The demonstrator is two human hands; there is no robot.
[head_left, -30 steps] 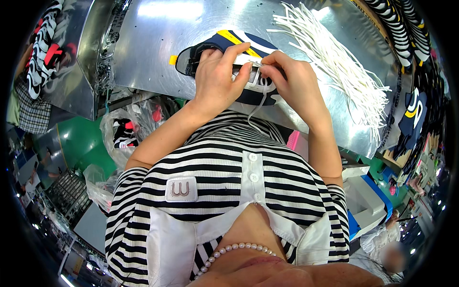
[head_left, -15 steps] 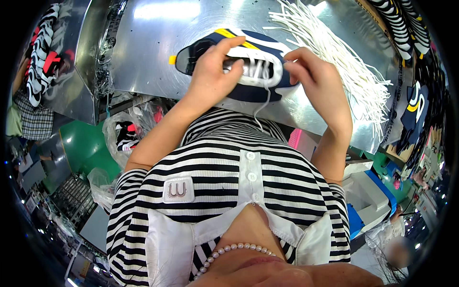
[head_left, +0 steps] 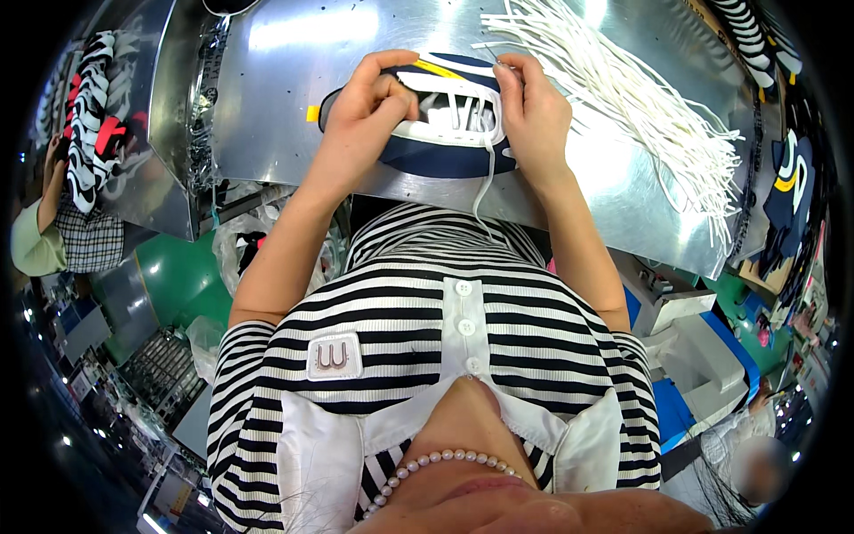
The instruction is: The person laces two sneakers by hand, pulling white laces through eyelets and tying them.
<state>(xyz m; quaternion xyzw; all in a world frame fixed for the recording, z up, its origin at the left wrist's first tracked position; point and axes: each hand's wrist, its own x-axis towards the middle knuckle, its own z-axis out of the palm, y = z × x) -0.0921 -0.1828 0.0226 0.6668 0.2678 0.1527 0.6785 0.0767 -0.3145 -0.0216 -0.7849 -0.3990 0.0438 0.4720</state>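
Note:
A navy shoe upper (head_left: 427, 161) with white trim and a yellow stripe lies on the metal table in front of me. White lace (head_left: 461, 113) crosses its opening in several rows, and a loose lace end (head_left: 486, 185) hangs over the table's near edge. My left hand (head_left: 366, 111) is closed on the upper's left part, fingers curled at the opening's edge. At the upper's right end, my right hand (head_left: 535, 111) is closed in a pinch. Something thin shows at its fingertips, too small to name. Parts of the upper are hidden under both hands.
A pile of white laces (head_left: 623, 116) spreads over the metal table (head_left: 294, 98) at the right. More navy uppers (head_left: 787, 191) hang at the far right. Black, white and red uppers (head_left: 84, 133) are stacked at the left, near another person (head_left: 53, 227). A plastic bag (head_left: 240, 240) hangs below the table.
My right hand has moved left and away from me, to the upper's far right edge. My left hand has shifted slightly left, its fingers now curled at the opening. The laced rows look more spread.

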